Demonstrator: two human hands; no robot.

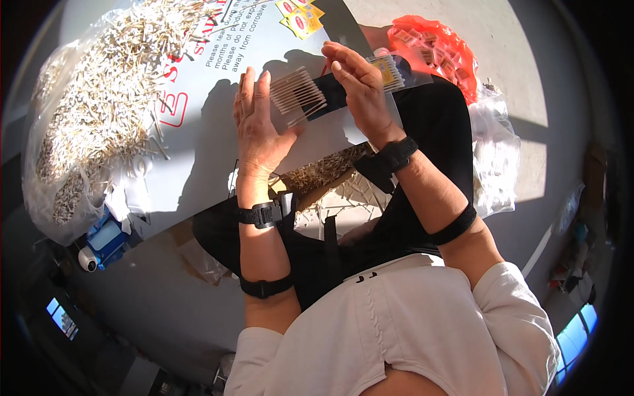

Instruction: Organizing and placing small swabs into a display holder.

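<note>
A row of thin cotton swabs [295, 90] lies side by side on the table, partly over a dark strip [332, 94]. My left hand [259, 129] is just left of this row, its fingers stretched out and its thumb apart, holding nothing that I can see. On the other side my right hand [362, 89] hovers over the strip's right end with its fingers extended and the palm turned inward. Beside it is a clear packet [389, 72] with swabs and a yellow card inside. Whether the right hand touches the packet is hidden.
A large clear bag [33, 155] of loose swabs covers the table's left side. Yellow cards [304, 21] lie at the far edge. Right of my leg are a red bag [456, 49] of packets and a clear plastic bag [495, 155]. Loose swabs [323, 171] sit below the near edge.
</note>
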